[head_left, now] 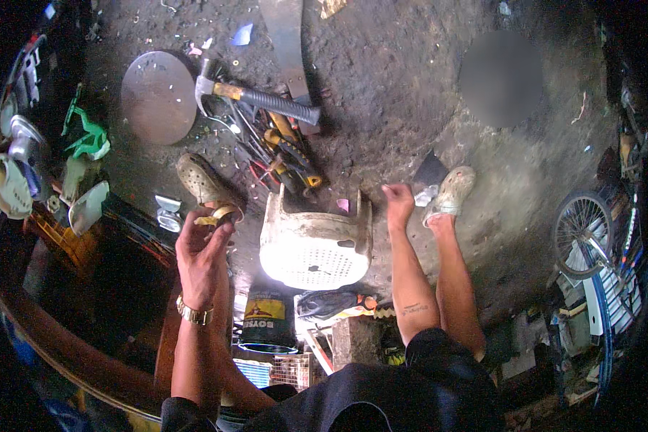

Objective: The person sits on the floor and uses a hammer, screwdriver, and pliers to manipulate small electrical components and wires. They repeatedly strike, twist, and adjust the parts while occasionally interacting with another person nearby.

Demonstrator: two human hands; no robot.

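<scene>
My left hand, with a metal-banded watch on its wrist, pinches a yellowish curved band between thumb and fingers. What kind of thing the band is, I cannot make out. My right hand is raised on the right with its fingers curled together; anything in it is too small to tell. Between the hands a white plastic stool has its perforated seat toward me and its legs pointing away. Beyond it, a claw hammer lies across a pile of hand tools with yellow and black handles.
A round flat disc lies on the dirt floor at the far left. Nearer me stands a black bucket. Green scrap and white plastic pieces crowd the left side. A bicycle wheel stands among clutter on the right.
</scene>
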